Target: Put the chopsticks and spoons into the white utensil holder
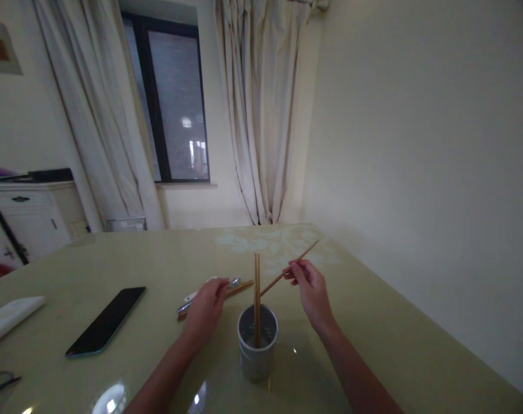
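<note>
**A:** What do you see from the head camera?

**B:** A big yellow-green table [373, 322]. Near the front stands a round grey cup [257, 345]. Two chopsticks [257, 299] stand straight up inside it.

**A:** What is the right hand doing?

**B:** The right hand [312, 293] pinches one chopstick [292, 268] with its fingertips. The stick is tilted. Its low end points down toward the cup, and its high end points away to the right. It is up in the air, just above and beside the cup.

**A:** And the left hand?

**B:** The left hand [205, 310] is down on the table, left of the cup. Its fingers curl over a little pile of cutlery [233, 286], a spoon and more chopsticks. I cannot tell if it grips them or only touches them.

**A:** What else is there?

**B:** A black phone [106, 320] lies flat, well to the left. A white cloth [9, 316] lies at the far left edge. Behind the table are a window [175, 103] and pale curtains [261, 109].
</note>
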A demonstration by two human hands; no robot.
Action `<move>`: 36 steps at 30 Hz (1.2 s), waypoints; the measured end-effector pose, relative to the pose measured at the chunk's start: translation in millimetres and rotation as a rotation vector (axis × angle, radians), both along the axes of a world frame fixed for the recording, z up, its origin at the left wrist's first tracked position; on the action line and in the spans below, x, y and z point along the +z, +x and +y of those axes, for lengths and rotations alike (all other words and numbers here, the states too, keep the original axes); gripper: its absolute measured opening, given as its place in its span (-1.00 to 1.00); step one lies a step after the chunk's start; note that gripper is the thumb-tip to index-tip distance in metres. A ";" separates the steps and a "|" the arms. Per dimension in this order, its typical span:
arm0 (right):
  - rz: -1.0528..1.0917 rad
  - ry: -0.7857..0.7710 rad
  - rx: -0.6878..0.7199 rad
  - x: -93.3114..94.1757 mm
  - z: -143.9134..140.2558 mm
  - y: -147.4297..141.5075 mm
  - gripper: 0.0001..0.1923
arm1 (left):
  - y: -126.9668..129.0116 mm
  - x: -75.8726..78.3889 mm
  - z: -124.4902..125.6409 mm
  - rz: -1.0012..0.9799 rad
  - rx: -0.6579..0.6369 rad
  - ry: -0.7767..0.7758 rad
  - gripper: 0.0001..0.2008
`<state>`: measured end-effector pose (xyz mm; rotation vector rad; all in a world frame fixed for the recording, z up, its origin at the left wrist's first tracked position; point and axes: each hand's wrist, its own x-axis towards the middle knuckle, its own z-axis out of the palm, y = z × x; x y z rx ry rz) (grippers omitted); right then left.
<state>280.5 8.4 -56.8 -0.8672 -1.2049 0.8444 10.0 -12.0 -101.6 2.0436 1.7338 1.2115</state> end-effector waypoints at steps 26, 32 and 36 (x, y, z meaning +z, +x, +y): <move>-0.391 -0.198 0.402 -34.6 -13.3 -31.7 -0.55 | 14.7 -2.4 -6.9 0.030 -0.095 -0.134 -0.80; -0.105 -0.284 0.463 -42.4 -14.8 -47.1 -0.59 | 44.5 4.2 -21.6 -0.223 -0.253 -0.064 -0.83; 0.118 -0.331 0.428 -38.6 -12.7 -44.4 -0.55 | 40.0 9.0 -18.0 -0.205 -0.284 -0.006 -0.79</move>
